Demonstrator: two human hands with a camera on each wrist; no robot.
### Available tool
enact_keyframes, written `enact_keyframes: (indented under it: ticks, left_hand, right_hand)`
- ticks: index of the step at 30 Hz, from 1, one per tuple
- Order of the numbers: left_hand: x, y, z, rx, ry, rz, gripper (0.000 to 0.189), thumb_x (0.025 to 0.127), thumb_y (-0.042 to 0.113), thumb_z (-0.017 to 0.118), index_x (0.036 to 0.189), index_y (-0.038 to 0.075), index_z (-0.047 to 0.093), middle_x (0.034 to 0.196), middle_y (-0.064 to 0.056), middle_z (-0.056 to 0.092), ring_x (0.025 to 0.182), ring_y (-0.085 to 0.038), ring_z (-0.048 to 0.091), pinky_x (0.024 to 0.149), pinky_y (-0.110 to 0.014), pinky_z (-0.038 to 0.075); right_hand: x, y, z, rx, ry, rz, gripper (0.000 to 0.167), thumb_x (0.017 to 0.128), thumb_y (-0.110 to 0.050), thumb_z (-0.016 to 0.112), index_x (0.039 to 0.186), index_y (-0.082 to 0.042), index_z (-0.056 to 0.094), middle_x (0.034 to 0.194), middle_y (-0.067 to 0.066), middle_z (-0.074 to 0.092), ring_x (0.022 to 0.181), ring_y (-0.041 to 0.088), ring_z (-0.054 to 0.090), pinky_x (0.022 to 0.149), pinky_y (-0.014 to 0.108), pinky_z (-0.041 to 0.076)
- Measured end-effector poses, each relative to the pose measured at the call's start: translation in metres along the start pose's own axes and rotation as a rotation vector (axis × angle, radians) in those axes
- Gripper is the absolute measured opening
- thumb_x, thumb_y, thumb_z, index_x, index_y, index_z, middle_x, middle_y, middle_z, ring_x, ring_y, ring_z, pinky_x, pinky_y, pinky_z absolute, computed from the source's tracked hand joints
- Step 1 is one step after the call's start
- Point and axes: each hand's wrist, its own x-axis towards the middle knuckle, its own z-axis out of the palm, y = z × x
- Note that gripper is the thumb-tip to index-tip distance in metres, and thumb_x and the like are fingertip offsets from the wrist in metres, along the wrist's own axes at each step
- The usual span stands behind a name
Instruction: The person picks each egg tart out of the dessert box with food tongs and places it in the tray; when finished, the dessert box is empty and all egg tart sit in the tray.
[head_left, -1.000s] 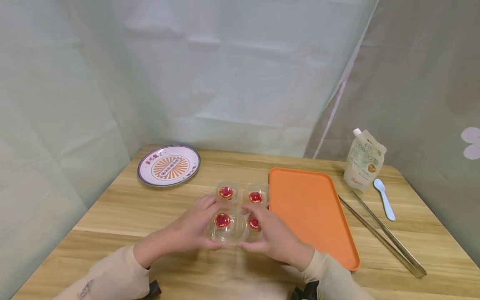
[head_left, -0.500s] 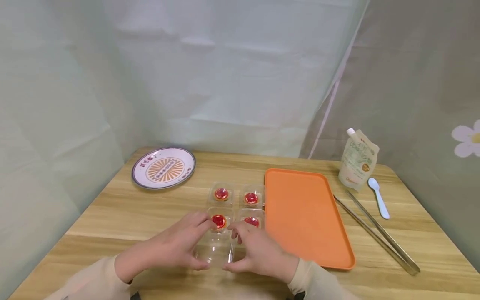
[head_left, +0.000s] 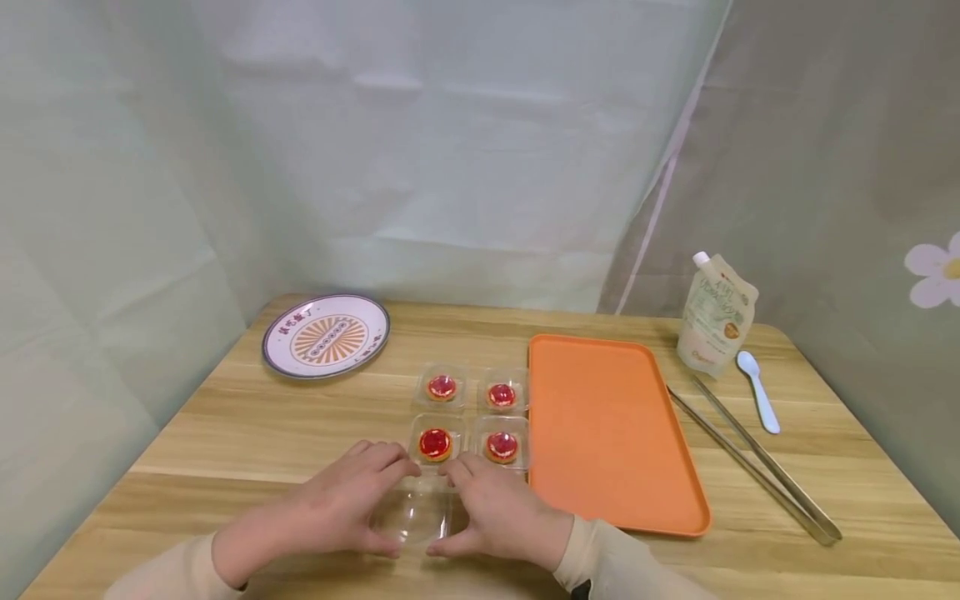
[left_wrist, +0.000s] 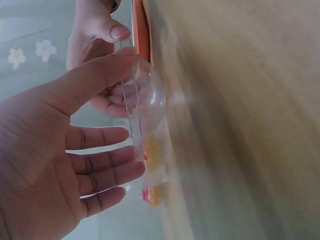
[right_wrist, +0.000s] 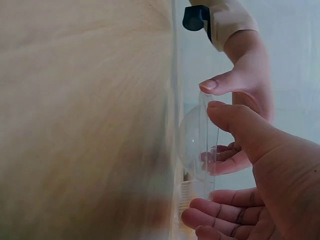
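Note:
Both hands hold a clear plastic lid (head_left: pixel 415 514) with a domed middle between them, just above the table and in front of the tarts. In the left wrist view the left hand (head_left: pixel 333 506) grips its rim between thumb and fingers, the dome (left_wrist: pixel 151 102) facing the tabletop. From the other side the right hand (head_left: pixel 501 514) grips the rim too, its thumb (right_wrist: pixel 220 112) on the near edge. Several small red-topped tarts sit in square clear plastic cups beyond the hands; the nearest are a left tart (head_left: pixel 435 444) and a right tart (head_left: pixel 502 447).
An orange tray (head_left: pixel 611 433) lies right of the cups. Metal tongs (head_left: pixel 757 462), a pale blue spoon (head_left: pixel 759 392) and a spouted pouch (head_left: pixel 716 317) are farther right. A patterned plate (head_left: pixel 326 336) rests at the back left of the wooden table (head_left: pixel 225 433).
Both hands have drawn the clear lid back towards the body and slightly left, from over the tart cups to in front of them. The front tarts now show fully.

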Motion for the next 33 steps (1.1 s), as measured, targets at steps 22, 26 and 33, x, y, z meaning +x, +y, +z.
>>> enact_keyframes:
  ticks: [22, 26, 33]
  left_hand:
    - [-0.004, 0.003, -0.002, 0.079, -0.009, -0.008, 0.070, 0.059, 0.061, 0.080, 0.112, 0.021, 0.061, 0.109, 0.007, 0.057, 0.096, -0.011, 0.052, 0.087, -0.033, 0.046]
    - [-0.003, 0.005, -0.006, 0.119, 0.040, 0.014, 0.071, 0.058, 0.061, 0.081, 0.113, 0.020, 0.061, 0.109, 0.006, 0.058, 0.096, -0.014, 0.053, 0.087, -0.034, 0.047]
    - [0.005, 0.003, -0.011, 0.118, 0.204, 0.085, 0.073, 0.057, 0.056, 0.084, 0.115, 0.016, 0.062, 0.111, 0.003, 0.060, 0.098, -0.016, 0.056, 0.087, -0.035, 0.047]
  right_hand:
    - [-0.003, -0.001, -0.004, -0.170, 0.032, -0.020, 0.082, 0.070, -0.074, 0.065, 0.125, -0.013, 0.057, 0.108, -0.004, 0.062, 0.089, 0.006, 0.060, 0.067, 0.020, 0.054]
    - [-0.006, 0.000, -0.008, -0.181, 0.048, -0.023, 0.084, 0.071, -0.074, 0.065, 0.127, -0.012, 0.058, 0.108, -0.004, 0.063, 0.091, 0.007, 0.062, 0.072, 0.022, 0.056]
    - [-0.012, 0.007, -0.022, -0.169, 0.069, -0.028, 0.075, 0.073, -0.067, 0.068, 0.124, -0.011, 0.060, 0.107, -0.004, 0.061, 0.093, 0.008, 0.061, 0.078, 0.022, 0.055]
